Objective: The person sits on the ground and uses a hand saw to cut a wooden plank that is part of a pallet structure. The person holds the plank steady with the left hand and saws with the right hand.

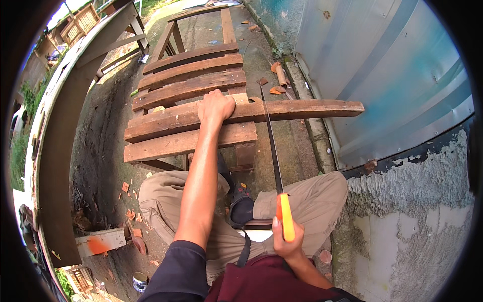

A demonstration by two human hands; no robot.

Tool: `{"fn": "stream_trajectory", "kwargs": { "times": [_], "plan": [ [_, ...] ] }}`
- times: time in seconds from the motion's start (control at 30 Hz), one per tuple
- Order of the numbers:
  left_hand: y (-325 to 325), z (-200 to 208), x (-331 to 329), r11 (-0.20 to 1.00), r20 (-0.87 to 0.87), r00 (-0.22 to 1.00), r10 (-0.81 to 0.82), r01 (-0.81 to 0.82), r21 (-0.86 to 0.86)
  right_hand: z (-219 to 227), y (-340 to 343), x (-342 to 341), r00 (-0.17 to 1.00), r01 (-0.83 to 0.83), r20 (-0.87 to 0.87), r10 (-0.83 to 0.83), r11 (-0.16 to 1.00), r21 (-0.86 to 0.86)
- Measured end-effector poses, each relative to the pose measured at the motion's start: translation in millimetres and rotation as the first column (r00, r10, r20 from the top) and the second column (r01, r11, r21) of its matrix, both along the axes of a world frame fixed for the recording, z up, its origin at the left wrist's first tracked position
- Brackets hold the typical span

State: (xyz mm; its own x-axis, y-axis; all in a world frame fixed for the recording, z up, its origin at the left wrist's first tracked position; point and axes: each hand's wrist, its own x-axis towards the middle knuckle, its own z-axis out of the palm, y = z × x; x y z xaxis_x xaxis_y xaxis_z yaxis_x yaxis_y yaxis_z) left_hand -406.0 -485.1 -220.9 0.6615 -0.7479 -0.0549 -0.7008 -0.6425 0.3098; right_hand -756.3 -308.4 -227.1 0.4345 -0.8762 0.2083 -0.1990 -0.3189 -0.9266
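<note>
My left hand (216, 106) presses down on a long brown wooden plank (309, 108), its fingers curled over the far edge. The plank lies crosswise on a slatted wooden frame (186, 143), and its right end sticks out well past the slats. Low at the right, my right hand (288, 240) is closed around the orange and yellow handle of a handsaw (274, 151). The narrow dark blade points away from me and crosses the plank just right of the frame. Whether its teeth have cut into the wood I cannot tell.
A corrugated metal sheet (387, 75) stands at the right, close to the plank's free end. On the left rises a wooden table (55, 151). Wood scraps (132, 215) and a small can (140, 282) lie on the ground. My bent legs (302, 196) flank the near side.
</note>
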Motion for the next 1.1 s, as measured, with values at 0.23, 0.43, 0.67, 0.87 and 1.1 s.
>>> {"fn": "stream_trajectory", "kwargs": {
  "times": [0.23,0.43,0.67,0.87,1.1],
  "plan": [
    [-4.9,-10.0,-5.2,0.999,0.063,0.997,-0.033,0.036,-0.039,-8.9,-98.8,77.1,0.972,0.081,0.205,-0.116,0.982,0.172],
    [0.0,-12.8,6.0,0.995,0.092,0.996,-0.019,0.029,-0.099,-3.2,-111.4,84.8,0.968,0.015,0.248,-0.027,0.998,0.053],
    [35.3,-29.6,-53.6,0.762,0.531,0.812,-0.242,0.498,-0.414,-58.0,-100.5,70.0,0.909,-0.078,0.402,0.106,0.993,-0.087],
    [34.7,-29.8,-45.0,0.832,0.567,0.773,-0.286,0.494,-0.254,-31.9,-98.7,74.7,0.946,0.035,0.322,-0.023,0.999,-0.033],
    [28.7,-30.5,-41.3,0.826,0.621,0.724,-0.3,0.523,-0.211,-3.2,-73.0,47.5,0.957,0.05,0.285,-0.06,0.998,0.045]
  ]
}}
